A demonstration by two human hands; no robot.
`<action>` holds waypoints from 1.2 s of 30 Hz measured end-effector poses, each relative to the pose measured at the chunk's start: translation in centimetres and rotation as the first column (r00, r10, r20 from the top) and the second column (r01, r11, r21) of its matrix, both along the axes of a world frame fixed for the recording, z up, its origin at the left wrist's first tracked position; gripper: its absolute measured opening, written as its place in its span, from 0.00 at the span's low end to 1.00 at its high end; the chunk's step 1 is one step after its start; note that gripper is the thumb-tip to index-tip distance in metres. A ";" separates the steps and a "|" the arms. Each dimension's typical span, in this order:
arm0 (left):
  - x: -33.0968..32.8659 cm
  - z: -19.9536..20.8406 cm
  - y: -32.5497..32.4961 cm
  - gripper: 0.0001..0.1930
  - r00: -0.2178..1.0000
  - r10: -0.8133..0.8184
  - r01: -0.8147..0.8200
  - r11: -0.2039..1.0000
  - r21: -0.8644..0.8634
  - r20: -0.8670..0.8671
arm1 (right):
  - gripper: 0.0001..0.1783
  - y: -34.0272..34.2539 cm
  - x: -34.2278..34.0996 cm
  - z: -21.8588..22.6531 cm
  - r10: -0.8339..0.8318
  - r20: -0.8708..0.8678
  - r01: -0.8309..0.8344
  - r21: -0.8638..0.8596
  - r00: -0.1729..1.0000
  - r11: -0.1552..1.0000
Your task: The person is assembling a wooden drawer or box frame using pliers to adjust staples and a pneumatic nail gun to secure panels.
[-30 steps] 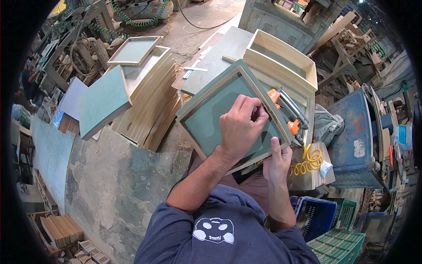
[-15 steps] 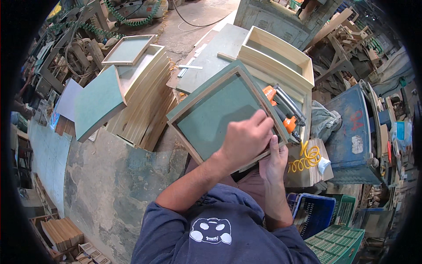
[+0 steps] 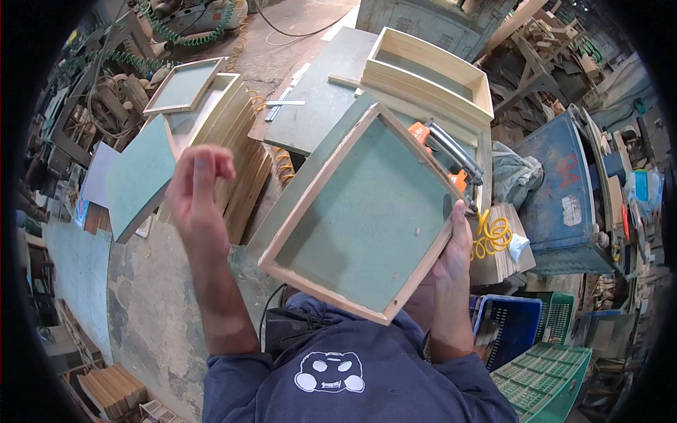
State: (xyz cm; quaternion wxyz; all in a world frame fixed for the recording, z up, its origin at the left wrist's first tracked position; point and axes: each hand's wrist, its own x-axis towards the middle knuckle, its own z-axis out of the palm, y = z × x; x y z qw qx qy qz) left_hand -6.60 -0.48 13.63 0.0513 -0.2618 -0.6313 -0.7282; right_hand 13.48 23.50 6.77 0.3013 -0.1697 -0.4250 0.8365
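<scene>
My right hand (image 3: 455, 250) grips the right edge of a wooden-framed green panel (image 3: 360, 211), its thumb on the rim. The panel is tilted in front of my body, with its recessed face up and a green border showing along the left side. Off to the left of it, my left hand (image 3: 201, 187) is raised with curled fingers, apart from the panel; whatever it may hold is hidden. Past the panel's right rim, an orange and black nail gun (image 3: 451, 158) lies on the bench, joined to a yellow coiled hose (image 3: 493, 233).
A stack of wooden trays (image 3: 243, 155) stands at left, with a green panel (image 3: 141, 176) leaning on it and a small framed panel (image 3: 185, 86) on top. Pale wooden boxes (image 3: 430, 70) sit on the grey bench (image 3: 317, 92). At right are a blue cabinet (image 3: 557, 190) and crates (image 3: 543, 381).
My left hand has left the panel's right rim and swung up to the left. The framed panel has turned and come nearer my body, still in my right hand.
</scene>
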 end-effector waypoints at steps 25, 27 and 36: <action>6.3 -21.5 6.2 0.29 0.104 -0.947 0.412 0.318 0.854 0.303 | 0.08 -6.6 0.0 -3.8 -0.148 0.291 -0.210 0.890 0.945 0.404; 7.7 -21.2 5.4 0.25 0.031 -0.907 0.282 0.411 0.867 0.420 | 0.11 -6.8 -0.7 -4.9 -0.143 0.234 -0.199 0.954 0.962 0.224; 11.0 -25.5 4.4 0.21 0.270 -0.730 0.368 0.680 0.634 0.627 | 0.12 -8.4 -1.0 -6.5 -0.186 0.299 -0.288 0.954 0.936 0.083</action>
